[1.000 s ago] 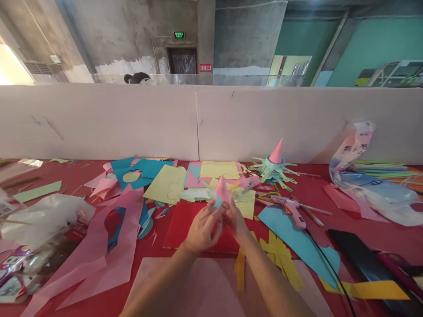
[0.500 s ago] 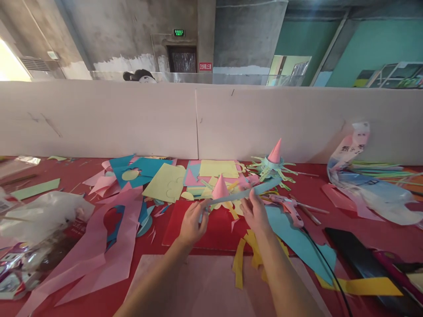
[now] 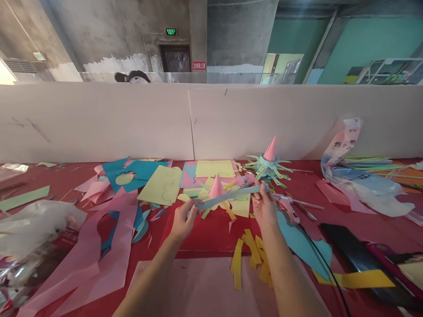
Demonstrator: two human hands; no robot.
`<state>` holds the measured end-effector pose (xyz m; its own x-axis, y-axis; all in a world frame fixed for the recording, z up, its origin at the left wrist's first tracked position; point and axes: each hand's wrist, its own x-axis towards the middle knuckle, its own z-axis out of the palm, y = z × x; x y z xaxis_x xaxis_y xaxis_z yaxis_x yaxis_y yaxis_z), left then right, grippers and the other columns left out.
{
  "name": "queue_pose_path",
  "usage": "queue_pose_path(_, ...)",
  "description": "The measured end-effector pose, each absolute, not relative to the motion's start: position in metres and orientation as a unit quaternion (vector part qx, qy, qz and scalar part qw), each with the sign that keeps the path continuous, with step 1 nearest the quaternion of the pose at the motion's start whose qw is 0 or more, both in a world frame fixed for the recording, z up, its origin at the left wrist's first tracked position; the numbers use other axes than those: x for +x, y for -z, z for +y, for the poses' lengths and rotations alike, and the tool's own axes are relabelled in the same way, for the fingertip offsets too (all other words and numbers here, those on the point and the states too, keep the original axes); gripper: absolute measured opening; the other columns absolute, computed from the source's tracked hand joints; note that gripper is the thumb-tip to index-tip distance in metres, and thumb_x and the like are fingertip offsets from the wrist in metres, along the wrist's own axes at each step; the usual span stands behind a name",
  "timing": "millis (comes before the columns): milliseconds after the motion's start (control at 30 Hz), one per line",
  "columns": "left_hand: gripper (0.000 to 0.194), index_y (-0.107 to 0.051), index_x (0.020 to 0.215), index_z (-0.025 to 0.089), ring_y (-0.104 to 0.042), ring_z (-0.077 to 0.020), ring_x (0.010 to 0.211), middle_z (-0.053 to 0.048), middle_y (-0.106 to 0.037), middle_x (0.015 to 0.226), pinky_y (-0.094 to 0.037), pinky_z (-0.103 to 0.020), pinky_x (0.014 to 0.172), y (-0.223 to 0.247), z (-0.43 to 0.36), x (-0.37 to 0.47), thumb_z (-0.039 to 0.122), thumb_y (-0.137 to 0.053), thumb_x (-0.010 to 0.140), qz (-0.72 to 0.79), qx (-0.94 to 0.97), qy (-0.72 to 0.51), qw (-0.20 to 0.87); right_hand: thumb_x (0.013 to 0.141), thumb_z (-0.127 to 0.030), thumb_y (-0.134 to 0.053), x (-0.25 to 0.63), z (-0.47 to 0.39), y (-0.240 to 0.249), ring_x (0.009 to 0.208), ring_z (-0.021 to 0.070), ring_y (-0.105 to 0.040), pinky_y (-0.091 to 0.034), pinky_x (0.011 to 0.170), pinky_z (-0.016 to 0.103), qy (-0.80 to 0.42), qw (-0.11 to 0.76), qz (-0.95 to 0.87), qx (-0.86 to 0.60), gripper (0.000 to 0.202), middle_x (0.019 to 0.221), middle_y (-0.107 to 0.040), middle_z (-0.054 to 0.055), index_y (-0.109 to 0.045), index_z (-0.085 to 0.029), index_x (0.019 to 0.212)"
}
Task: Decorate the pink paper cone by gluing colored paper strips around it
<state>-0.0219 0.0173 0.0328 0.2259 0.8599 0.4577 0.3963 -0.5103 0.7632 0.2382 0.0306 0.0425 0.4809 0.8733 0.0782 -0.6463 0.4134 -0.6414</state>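
A narrow light-blue paper strip stretches between my two hands above the table. My left hand pinches its left end, and my right hand pinches the right end, which sits a little higher. Just behind the strip stands a pink paper cone with yellow and green strips spread around its base; the strip hides part of it. Farther back on the right, a second pink cone rises from a blue band with a fringe of pale green cut strips.
Right of my hand lie a pink glue gun, blue paper, a black phone-like slab and a plastic bag. Yellow strips lie near my right forearm. Pink cut paper and a clear bag are left. A white partition stands behind.
My right hand has moved toward the strip's right end, so less of it sticks out past the fingers. My left hand has shifted slightly left. The whole view has moved a little.
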Motion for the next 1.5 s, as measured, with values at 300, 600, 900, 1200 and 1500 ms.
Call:
queue_pose_path(300,0.03,-0.054,0.107,0.02,-0.061,-0.0182,0.097,-0.007,-0.065,0.104,-0.045,-0.027,0.082,-0.036,0.008,-0.011,0.016,-0.034,0.086,0.39,0.805,-0.36,0.264,0.075,-0.017,-0.065,0.257,0.031,-0.035,0.071,0.0026,-0.065,-0.054,0.067,0.008,-0.527,0.827,-0.095,-0.17,0.007,0.079,-0.071,-0.004,-0.066,-0.022,0.08)
queue_pose_path(600,0.028,-0.049,0.112,0.022,-0.063,-0.0194,0.097,-0.006,-0.066,0.105,-0.048,-0.032,0.081,-0.027,0.024,-0.011,0.02,-0.037,0.086,0.536,0.692,-0.438,0.206,0.067,-0.02,-0.075,0.243,0.019,-0.034,0.05,0.0023,-0.06,-0.05,0.049,0.007,-0.662,0.65,-0.306,-0.213,0.033,0.058,-0.063,-0.01,-0.064,-0.027,0.098)
queue_pose_path(900,0.033,-0.055,0.117,0.022,-0.062,-0.0185,0.089,-0.008,-0.061,0.106,-0.047,-0.031,0.078,-0.026,0.031,-0.018,0.024,-0.038,0.088,0.569,0.676,-0.447,0.142,0.073,-0.024,-0.071,0.222,0.007,-0.042,0.07,0.0141,-0.068,-0.054,0.065,0.026,-0.701,0.369,-0.547,-0.271,0.029,0.083,-0.072,0.005,-0.062,-0.017,0.1)
queue_pose_path(1200,0.02,-0.049,0.081,0.019,-0.064,-0.0194,0.088,-0.008,-0.067,0.091,-0.05,-0.035,0.08,-0.026,0.033,-0.016,0.009,-0.035,0.07,0.388,0.627,-0.541,0.404,0.058,-0.009,-0.074,0.229,0.013,-0.044,0.068,0.0009,-0.063,-0.055,0.069,0.012,-0.601,0.712,-0.275,-0.239,0.044,0.124,-0.06,-0.001,-0.066,-0.031,0.096)
queue_pose_path(1500,0.032,-0.065,0.093,0.02,-0.062,-0.0181,0.095,-0.007,-0.068,0.102,-0.049,-0.031,0.084,-0.031,0.027,-0.011,0.009,-0.041,0.076,0.387,0.777,-0.42,0.266,0.066,-0.004,-0.065,0.231,0.012,-0.046,0.069,-0.0047,-0.064,-0.051,0.065,0.003,-0.626,0.72,-0.242,-0.174,0.053,0.13,-0.054,-0.008,-0.062,-0.039,0.106)
